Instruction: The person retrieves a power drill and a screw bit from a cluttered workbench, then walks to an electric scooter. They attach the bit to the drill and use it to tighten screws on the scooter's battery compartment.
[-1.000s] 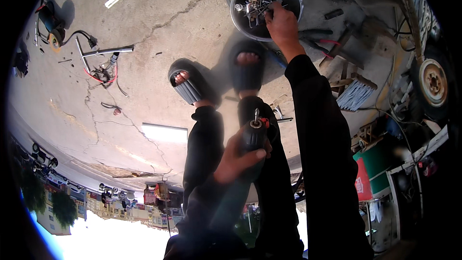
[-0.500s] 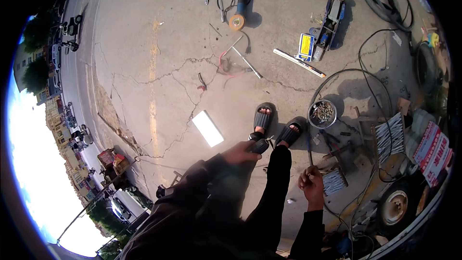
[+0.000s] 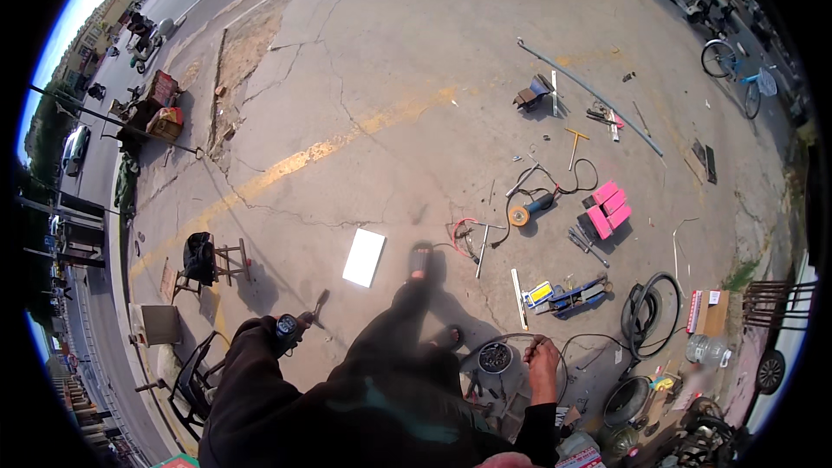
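Dark handled tool (image 3: 293, 325) sits in the left hand (image 3: 279, 331), fingers wrapped around its grip, thin shaft poking up-right over the concrete ground (image 3: 364, 61). Right hand (image 3: 542, 355) hangs low beside a thin dark wire (image 3: 511, 337), fingers curled in; cannot tell whether they actually pinch it. Round bowl of small metal parts (image 3: 495, 357) lies just left of that hand, near the sandalled foot (image 3: 448, 337). Other sandal (image 3: 420, 260) is planted further out, next to a white flat panel (image 3: 364, 256). Scattered beyond: angle grinder (image 3: 527, 209) with cable, pink boxes (image 3: 609, 208), a long grey pipe (image 3: 598, 95), a black tyre (image 3: 646, 308), a blue and yellow tool (image 3: 563, 295). Small stool with a dark bag (image 3: 201, 258) stands to the left. Bicycle (image 3: 737, 69) parked far right.
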`<state>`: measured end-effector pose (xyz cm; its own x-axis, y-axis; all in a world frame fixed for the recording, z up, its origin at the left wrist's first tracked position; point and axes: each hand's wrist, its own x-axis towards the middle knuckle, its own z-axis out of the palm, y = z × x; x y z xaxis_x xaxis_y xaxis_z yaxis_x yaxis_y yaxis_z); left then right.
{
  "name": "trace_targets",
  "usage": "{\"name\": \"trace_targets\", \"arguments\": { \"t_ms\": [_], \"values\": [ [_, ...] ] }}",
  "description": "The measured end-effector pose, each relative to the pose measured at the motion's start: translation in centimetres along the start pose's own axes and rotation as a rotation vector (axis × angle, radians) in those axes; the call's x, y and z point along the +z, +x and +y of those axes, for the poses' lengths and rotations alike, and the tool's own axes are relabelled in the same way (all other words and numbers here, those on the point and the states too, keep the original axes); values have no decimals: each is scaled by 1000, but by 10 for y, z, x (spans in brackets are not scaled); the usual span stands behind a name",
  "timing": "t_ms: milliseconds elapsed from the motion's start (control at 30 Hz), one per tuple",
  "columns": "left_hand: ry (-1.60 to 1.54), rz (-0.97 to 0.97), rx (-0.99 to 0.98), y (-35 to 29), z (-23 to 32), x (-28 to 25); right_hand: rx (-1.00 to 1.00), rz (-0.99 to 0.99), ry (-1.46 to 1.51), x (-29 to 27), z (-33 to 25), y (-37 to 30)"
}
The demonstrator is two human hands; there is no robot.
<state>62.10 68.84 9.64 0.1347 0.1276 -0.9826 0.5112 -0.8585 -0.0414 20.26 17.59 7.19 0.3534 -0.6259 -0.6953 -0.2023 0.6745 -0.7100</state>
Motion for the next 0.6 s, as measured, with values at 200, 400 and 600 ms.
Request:
{"name": "trace_targets", "arguments": {
  "t_ms": [200, 400, 600],
  "values": [
    [-369, -95, -18, 26, -40, -18, 323, -117, 105, 96, 7, 32],
    [-764, -294, 176, 87, 63, -88, 160, -305, 3, 280, -139, 102],
    [-879, -474, 545, 73, 353, -163, 153, -345, -163, 375, -212, 227]
  ]
}}
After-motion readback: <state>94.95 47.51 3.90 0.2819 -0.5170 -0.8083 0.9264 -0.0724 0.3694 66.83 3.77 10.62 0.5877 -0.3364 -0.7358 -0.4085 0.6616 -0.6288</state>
